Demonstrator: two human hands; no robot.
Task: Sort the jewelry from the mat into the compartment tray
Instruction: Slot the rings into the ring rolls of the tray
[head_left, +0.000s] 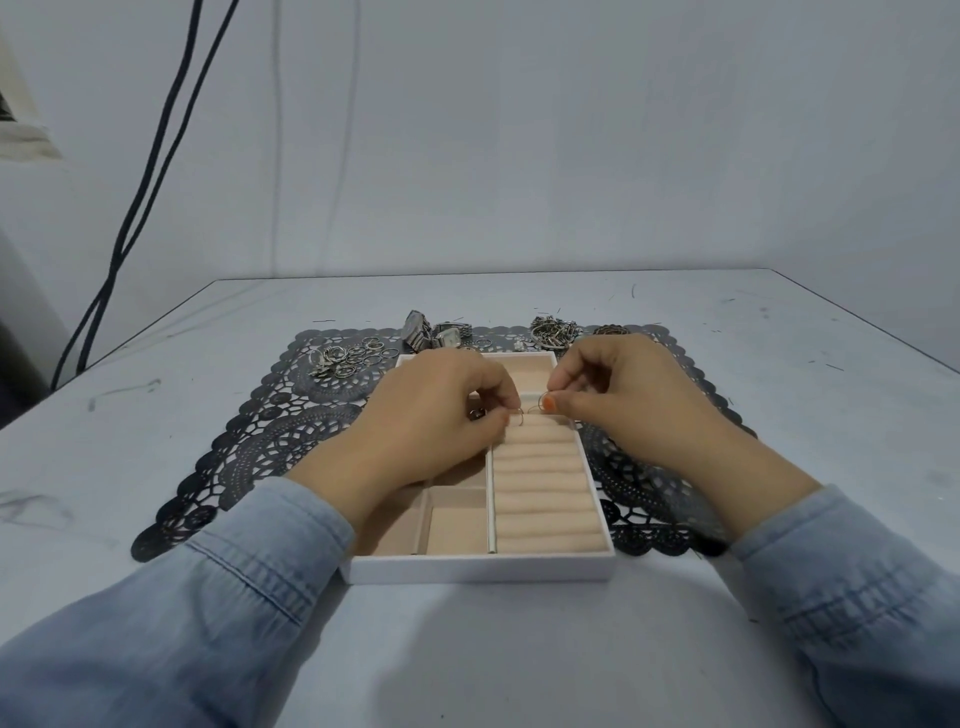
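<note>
A white compartment tray (483, 567) with beige lining lies on a black lace mat (270, 431). Its right side holds a column of padded ring rolls (545, 488). My left hand (436, 415) hovers over the tray's left compartments and pinches a thin silver ring (517, 413) at the top of the rolls. My right hand (623, 395) pinches another thin ring (543, 402) just beside it. Loose silver rings (348, 356) lie on the mat at the back left. Two watches (434, 330) and a heap of chains (553, 330) lie along the mat's far edge.
The grey table (156, 519) runs to a pale wall at the back. Two black cables (150, 171) hang down the wall at the left. My denim sleeves (208, 613) cover the near corners of the table.
</note>
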